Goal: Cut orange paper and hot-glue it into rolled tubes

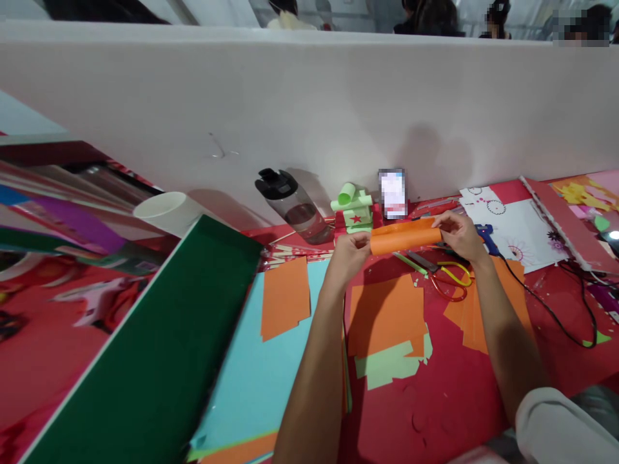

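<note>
At the left of the red table (464, 403), a green board (159, 341) slants from the near side toward the far edge. Right of it a light blue sheet (246, 374) lies flat, with a small orange piece (285, 296) on top.

Further right, above the table toward its far edge, the left hand (354, 252) pinches the left end of a curled orange paper (406, 238) between thumb and fingers. The paper spans the gap between both hands, clear of the tabletop. It should be very light and springy, stiff enough to keep a smooth curve yet easily creased or dented by a hard squeeze; smooth-faced, it may slip a little. The two ends look the best places to hold, with a light pinch that leaves the middle unpressed.

The right hand (457, 233) pinches the right end near its upper rim, thumb against forefinger; its other fingertips cannot be made out clearly. Below it lie scissors (452, 281).
</note>
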`<control>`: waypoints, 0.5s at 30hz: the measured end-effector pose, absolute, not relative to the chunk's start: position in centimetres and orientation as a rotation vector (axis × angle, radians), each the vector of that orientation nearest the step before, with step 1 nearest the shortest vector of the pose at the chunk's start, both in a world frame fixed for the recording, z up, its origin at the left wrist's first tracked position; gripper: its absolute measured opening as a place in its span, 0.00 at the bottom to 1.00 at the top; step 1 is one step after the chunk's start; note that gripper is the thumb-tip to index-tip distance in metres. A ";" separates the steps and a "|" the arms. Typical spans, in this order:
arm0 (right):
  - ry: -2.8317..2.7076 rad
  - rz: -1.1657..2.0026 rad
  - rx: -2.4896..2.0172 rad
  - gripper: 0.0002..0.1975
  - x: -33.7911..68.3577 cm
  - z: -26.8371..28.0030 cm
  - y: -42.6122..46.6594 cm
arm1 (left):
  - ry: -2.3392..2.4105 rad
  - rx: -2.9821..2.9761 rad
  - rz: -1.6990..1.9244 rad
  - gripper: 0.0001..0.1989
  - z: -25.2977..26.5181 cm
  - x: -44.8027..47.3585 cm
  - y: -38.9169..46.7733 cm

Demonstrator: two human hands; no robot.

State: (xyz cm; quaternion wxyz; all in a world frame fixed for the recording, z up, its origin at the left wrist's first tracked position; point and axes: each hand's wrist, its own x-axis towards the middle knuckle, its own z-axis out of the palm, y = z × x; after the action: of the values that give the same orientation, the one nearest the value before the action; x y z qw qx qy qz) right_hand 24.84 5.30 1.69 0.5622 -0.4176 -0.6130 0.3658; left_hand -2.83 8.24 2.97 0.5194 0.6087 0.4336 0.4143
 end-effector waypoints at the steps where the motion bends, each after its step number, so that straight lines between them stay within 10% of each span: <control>1: -1.435 0.854 -0.992 0.07 24.9 1.6 5.3 | 1.040 1.463 0.999 0.09 3.0 -2.8 8.2; 15: -1.350 0.624 -0.974 0.12 24.4 2.3 5.2 | 0.994 1.563 1.098 0.07 3.0 -2.5 8.0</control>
State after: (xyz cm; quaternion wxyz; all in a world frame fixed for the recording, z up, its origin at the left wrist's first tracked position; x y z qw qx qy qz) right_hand 24.40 5.24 2.33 0.6304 -0.4253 -0.5895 0.2725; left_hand -2.48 8.03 3.01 0.4741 0.6390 0.4066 0.4491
